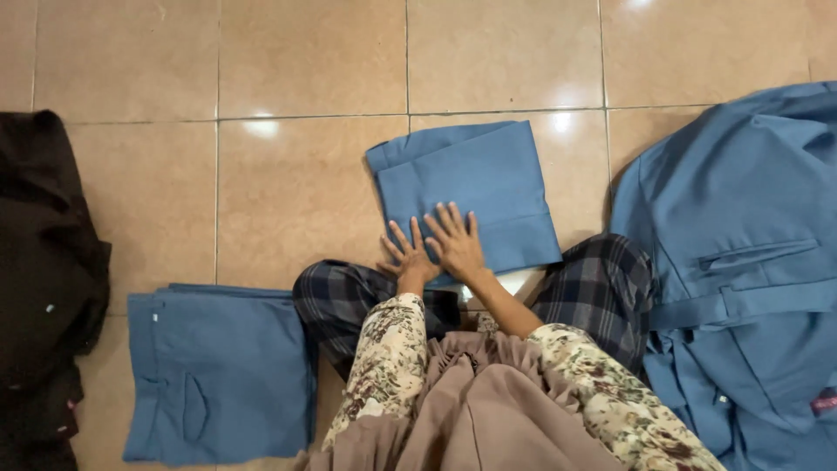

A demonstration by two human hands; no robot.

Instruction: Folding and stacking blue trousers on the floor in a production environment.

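Our fingers (465,220) spread wide, flat, gripping nothing; left hand (408,255) and right hand (457,247) side by side, pressing near edge of folded blue trousers (466,187) on tiled floor (296,192), just ahead of our knees. Second folded blue trousers (218,375) at left, dark garment pile (44,262) beyond; unfolded blue garments (741,253) at right. Risk, we judge: glossy tile lets fabric slide under palms, fold skews or springs open
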